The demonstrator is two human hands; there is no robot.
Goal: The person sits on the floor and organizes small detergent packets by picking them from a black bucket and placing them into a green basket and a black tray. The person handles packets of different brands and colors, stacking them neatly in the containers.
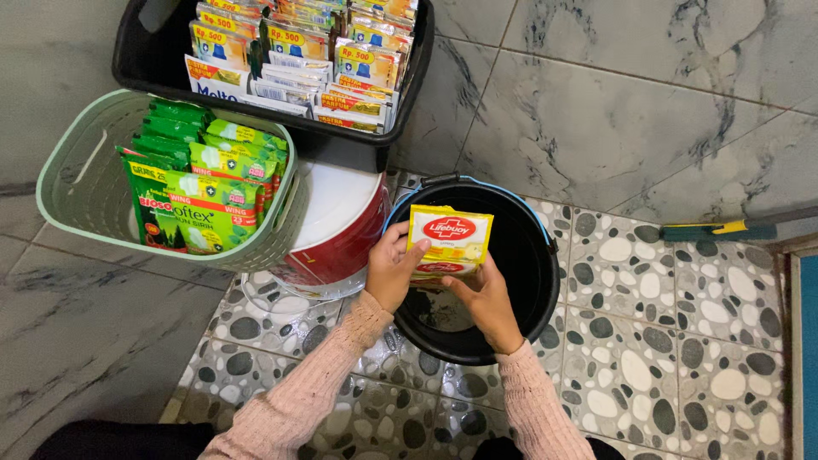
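Note:
A stack of yellow sachets (449, 236) with a red label is held over the black bucket (528, 281). My left hand (392, 266) grips the stack's left edge. My right hand (487, 298) holds it from below on the right. Both arms wear pink knitted sleeves. The bucket has a blue handle rim and looks nearly empty, with a little residue at the bottom.
A light green basket (81, 192) with green sachets sits at the left. A black bin (141, 60) full of assorted sachets stands above it. A red and white container (341, 230) is beside the bucket. A green and yellow tool (720, 229) lies on the pebble floor at right.

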